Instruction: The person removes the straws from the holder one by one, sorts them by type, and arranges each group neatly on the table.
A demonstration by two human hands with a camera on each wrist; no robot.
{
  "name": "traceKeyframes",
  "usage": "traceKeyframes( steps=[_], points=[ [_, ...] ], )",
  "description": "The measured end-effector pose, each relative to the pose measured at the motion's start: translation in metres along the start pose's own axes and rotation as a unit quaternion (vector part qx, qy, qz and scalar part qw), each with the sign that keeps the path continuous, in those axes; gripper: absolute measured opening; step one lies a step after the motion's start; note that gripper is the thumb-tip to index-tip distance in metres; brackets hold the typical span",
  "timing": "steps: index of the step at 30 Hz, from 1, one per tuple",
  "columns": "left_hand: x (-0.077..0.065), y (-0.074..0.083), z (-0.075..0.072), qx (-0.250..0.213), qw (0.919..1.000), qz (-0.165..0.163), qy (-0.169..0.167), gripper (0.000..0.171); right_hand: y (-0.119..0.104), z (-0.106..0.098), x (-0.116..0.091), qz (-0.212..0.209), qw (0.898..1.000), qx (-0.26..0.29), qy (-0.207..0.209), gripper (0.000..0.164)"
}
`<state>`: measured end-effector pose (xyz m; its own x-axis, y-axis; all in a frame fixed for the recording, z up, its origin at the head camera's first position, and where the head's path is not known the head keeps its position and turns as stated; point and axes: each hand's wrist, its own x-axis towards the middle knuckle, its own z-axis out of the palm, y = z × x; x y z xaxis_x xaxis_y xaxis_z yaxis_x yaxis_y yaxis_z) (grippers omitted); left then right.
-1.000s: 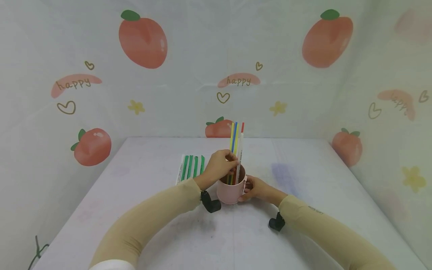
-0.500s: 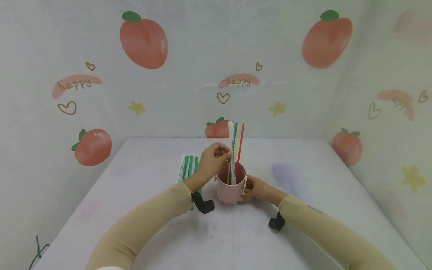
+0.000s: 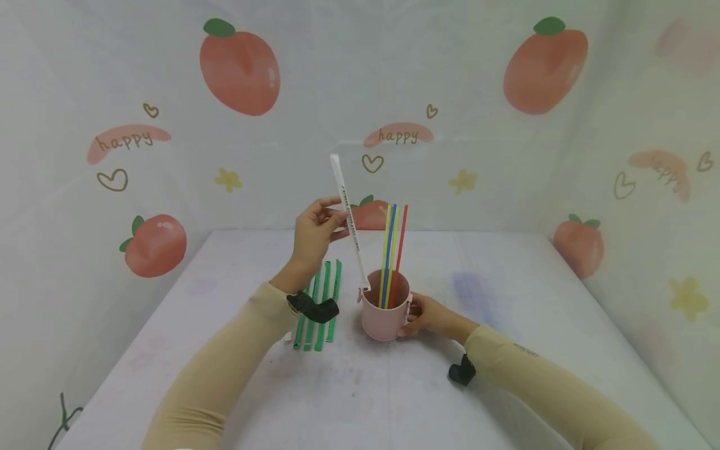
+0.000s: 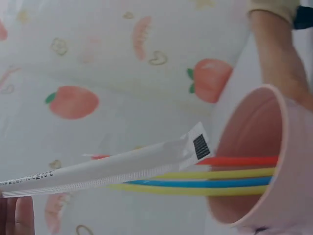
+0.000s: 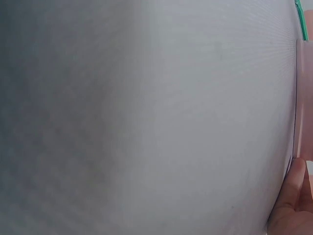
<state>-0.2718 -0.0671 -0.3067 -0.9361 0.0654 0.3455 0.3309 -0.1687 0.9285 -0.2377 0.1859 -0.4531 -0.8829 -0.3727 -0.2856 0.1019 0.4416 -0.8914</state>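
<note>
One white wrapped straw (image 3: 352,230) is standing steeply in the air, pinched between the fingers and thumb of the left hand (image 3: 313,240). Its long axis is leaning: the upper end is pointing up and toward the person's left, while the lower end is slanting down to the right, coming just by the left side of the rim of a pink mug (image 3: 384,324). Whether that end is touching the rim, I cannot tell. In the left wrist view, a dark patch is marking this lower end, and printed lettering is running along the paper.

The right hand (image 3: 430,315) is holding the mug by its handle, its fingers curling there. The mug is standing upright with its mouth facing up. Inside, two yellow straws (image 3: 385,250), a blue straw (image 3: 390,250) and a red straw (image 3: 401,240) are rising well above the rim; the red one is tilting to the right.

Beyond and beneath the left wrist, green strips (image 3: 336,287) are lying side by side, their long axes running away from the person, partly hidden by the arm and a black wrist camera (image 3: 317,310).

A whitish tabletop (image 3: 360,387) is carrying everything, a bluish stain (image 3: 475,294) showing toward the right. Pale cloth walls (image 3: 315,75) are surrounding it, displaying printed peaches (image 3: 239,72), hearts, yellow flowers and the word "happy". A dark green cord (image 3: 63,412) is sticking up at the lower left.
</note>
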Motion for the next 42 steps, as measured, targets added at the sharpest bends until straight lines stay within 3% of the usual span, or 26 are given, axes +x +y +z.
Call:
traceKeyframes(
  steps=[5, 9, 20, 24, 31, 42],
  points=[
    [0.009, 0.01, -0.019, -0.021, 0.9995, -0.017, 0.019, 0.021, 0.0, 0.0, -0.001, 0.0, 1.0, 0.001, 0.0, 0.082],
    [0.012, 0.01, -0.036, -0.021, 0.9987, -0.038, 0.028, 0.019, -0.001, -0.001, -0.002, -0.005, 1.0, 0.006, 0.001, 0.081],
    [0.015, -0.017, -0.082, 0.017, 0.9929, -0.105, 0.052, 0.018, -0.001, 0.0, 0.0, 0.0, 1.0, 0.008, -0.002, 0.081],
    [0.014, -0.028, -0.097, 0.049, 0.9889, -0.133, 0.047, 0.023, -0.001, 0.0, -0.001, -0.002, 1.0, 0.012, 0.001, 0.081],
    [0.011, -0.044, -0.124, 0.157, 0.9674, -0.198, 0.006, 0.045, -0.001, 0.0, -0.001, 0.002, 1.0, 0.007, 0.003, 0.082],
    [-0.001, -0.083, -0.15, 0.267, 0.9209, -0.284, -0.014, 0.041, -0.001, 0.0, -0.002, -0.007, 1.0, 0.011, -0.003, 0.081]
  ],
)
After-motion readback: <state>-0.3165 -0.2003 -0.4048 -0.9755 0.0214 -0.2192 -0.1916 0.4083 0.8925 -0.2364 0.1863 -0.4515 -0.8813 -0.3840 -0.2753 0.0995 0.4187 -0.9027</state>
